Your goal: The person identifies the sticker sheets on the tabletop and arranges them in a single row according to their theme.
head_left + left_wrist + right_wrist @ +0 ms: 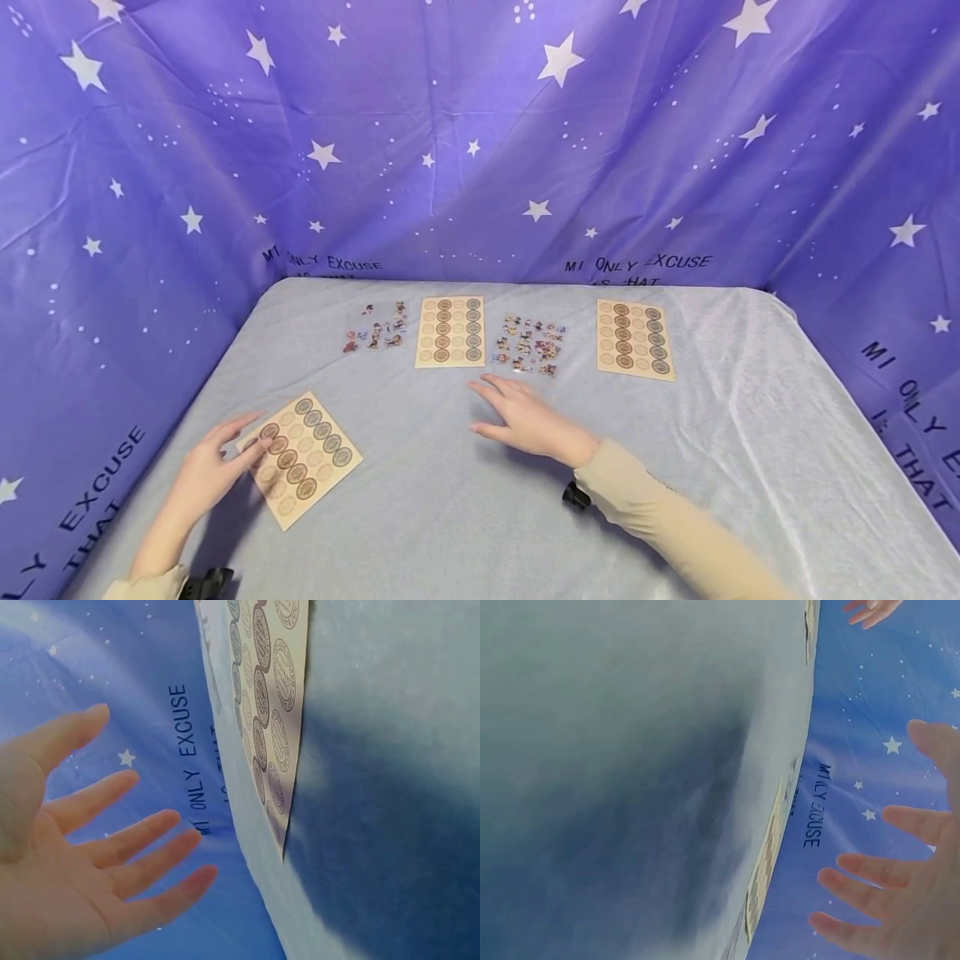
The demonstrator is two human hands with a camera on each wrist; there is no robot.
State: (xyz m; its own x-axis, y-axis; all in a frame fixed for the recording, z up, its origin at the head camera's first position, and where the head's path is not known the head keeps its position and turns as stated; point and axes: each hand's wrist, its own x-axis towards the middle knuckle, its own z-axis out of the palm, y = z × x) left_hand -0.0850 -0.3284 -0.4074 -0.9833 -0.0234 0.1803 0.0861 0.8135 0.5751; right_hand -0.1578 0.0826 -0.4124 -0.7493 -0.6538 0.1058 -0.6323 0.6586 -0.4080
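Note:
A cream sheet of round stickers lies turned at an angle on the left of the table, its rows of brown, grey and pale circles facing up. My left hand is over its left corner, overlapping it in the head view. In the left wrist view, that hand's fingers are spread apart, with nothing in them. Toward the middle, my right hand reaches over the cloth, just in front of a clear sheet of small colourful figure stickers. Its fingers are also spread, holding nothing.
Along the back lie another clear figure-sticker sheet, a cream round-sticker sheet and a similar cream sheet at the right. A pale blue cloth covers the table. Purple star-printed curtains hang around three sides.

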